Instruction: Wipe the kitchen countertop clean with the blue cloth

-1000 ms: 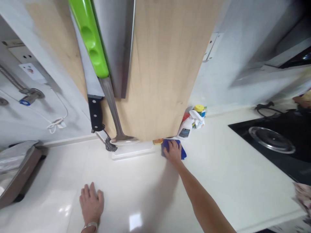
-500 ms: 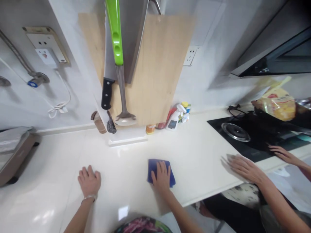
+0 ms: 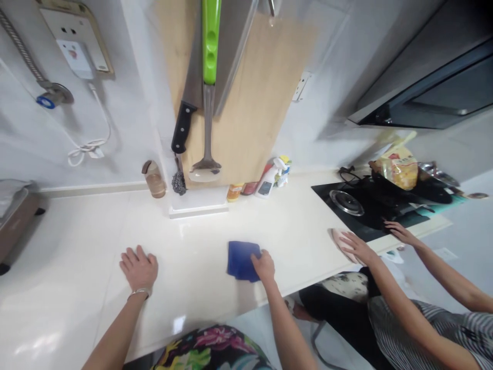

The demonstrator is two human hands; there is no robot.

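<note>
A folded blue cloth [image 3: 241,261] lies on the white countertop [image 3: 185,267] in front of me. My right hand [image 3: 264,265] pinches its right edge, thumb and fingers closed on the fabric. Off to the left, my left hand [image 3: 138,268] rests flat on the counter with its fingers spread and holds nothing. A bracelet circles the left wrist.
On the right a co-worker's hand [image 3: 358,247] presses a pale cloth [image 3: 341,241] near the black cooktop [image 3: 370,221]. A cutting board [image 3: 246,113], knife [image 3: 183,126] and green-handled ladle [image 3: 210,46] hang ahead. Behind stand a spray bottle [image 3: 269,180] and brown bottle [image 3: 154,180].
My right hand has shifted from lying spread on top of the blue cloth to gripping its right edge. My left hand stays flat. The camera view has turned to the right.
</note>
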